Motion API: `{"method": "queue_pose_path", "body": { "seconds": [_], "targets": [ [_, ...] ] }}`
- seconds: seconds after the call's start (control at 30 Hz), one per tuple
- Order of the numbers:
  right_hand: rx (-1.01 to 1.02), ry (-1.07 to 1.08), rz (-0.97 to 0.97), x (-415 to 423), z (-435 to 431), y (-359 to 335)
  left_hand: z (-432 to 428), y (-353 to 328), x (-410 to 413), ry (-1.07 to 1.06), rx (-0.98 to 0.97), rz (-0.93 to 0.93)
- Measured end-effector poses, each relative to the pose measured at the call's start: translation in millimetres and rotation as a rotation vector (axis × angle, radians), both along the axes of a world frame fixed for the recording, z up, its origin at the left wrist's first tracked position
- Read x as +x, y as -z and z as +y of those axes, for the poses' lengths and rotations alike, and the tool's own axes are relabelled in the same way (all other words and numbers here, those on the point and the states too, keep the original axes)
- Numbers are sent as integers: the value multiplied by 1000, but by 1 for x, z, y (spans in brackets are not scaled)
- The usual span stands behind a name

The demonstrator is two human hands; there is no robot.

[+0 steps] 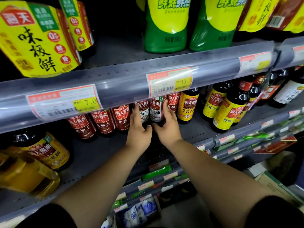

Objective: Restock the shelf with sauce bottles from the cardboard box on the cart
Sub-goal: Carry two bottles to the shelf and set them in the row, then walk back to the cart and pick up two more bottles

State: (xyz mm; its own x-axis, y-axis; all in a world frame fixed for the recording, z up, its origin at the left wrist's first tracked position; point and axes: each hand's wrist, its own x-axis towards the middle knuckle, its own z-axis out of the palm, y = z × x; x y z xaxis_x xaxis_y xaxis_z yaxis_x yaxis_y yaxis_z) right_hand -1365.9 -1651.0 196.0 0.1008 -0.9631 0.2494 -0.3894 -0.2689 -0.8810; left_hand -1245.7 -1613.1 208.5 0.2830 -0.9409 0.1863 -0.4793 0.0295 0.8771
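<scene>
Where shelf [92, 155] deepens, two hands [139, 129] around two bottles [155, 110]

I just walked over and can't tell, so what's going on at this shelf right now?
A person is restocking soy sauce on the middle shelf. Both hands reach in under the price rail: the left hand and the right hand are cupped around two white-labelled bottles, pressing them together in the row between the red-labelled bottles and a yellow-labelled bottle. The bottles stand upright on the shelf. The cardboard box and cart are not clearly in view.
</scene>
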Motion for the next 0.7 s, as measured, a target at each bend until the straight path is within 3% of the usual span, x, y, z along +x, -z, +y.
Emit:
{"method": "queue_pose_path", "body": {
  "seconds": [0.23, 0.37, 0.5, 0.7],
  "targets": [
    [-23, -64, 115, -10, 14, -2, 26, -5, 25, 74, 165, -61],
    [47, -195, 235, -9, 42, -12, 64, -18, 49, 91, 300, -191],
    [133, -360, 484, 1, 80, -23, 113, -32, 80, 72, 397, -363],
    [180, -541, 673, 28, 145, -54, 211, -53, 125, 74, 391, -593]
  ]
}}
